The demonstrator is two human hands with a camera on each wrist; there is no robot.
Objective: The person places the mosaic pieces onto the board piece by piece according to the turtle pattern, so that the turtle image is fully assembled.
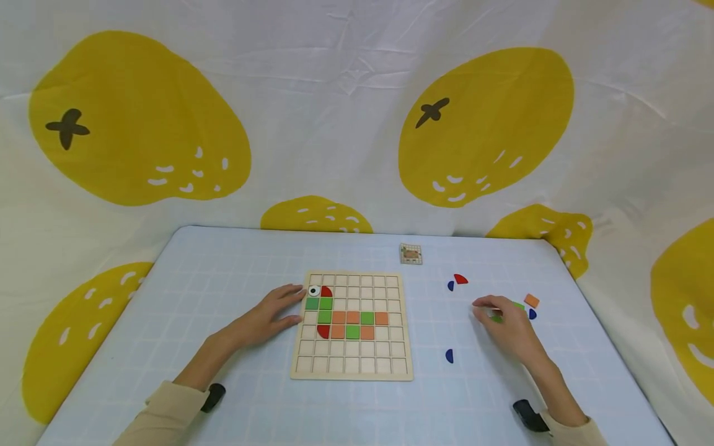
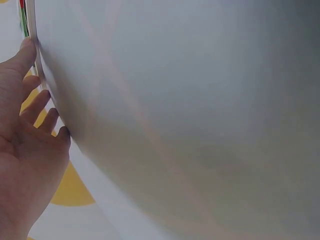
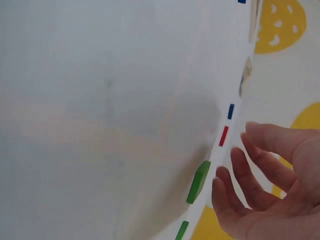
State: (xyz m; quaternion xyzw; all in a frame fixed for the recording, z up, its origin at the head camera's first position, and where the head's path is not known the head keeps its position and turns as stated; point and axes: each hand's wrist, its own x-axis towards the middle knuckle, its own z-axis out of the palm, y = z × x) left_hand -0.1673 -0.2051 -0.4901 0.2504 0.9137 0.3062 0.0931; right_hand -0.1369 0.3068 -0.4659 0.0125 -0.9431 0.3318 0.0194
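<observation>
A square wooden grid board [image 1: 357, 368] lies in the middle of the table. Its cells hold a round eye piece [image 1: 314, 290], two red quarter-round pieces and several green and orange squares. My left hand [image 1: 273, 313] rests at the board's left edge, fingers relaxed; in the left wrist view the fingertips [image 2: 64, 132] are low by the tabletop. Over on the right, my right hand [image 1: 507, 322] hovers above green pieces and partly hides them. In the right wrist view its fingers are loosely bent, with nothing between them, beside a green block [image 3: 199, 182].
Behind the board lies a small pattern card [image 1: 411, 254]. Between board and right hand are a red quarter-round piece [image 1: 460, 279] and blue half-round pieces [image 1: 449, 356]. An orange square [image 1: 532, 300] and another blue piece [image 1: 532, 314] lie beyond the right hand. A lemon-print curtain [image 1: 346, 124] hangs behind the table.
</observation>
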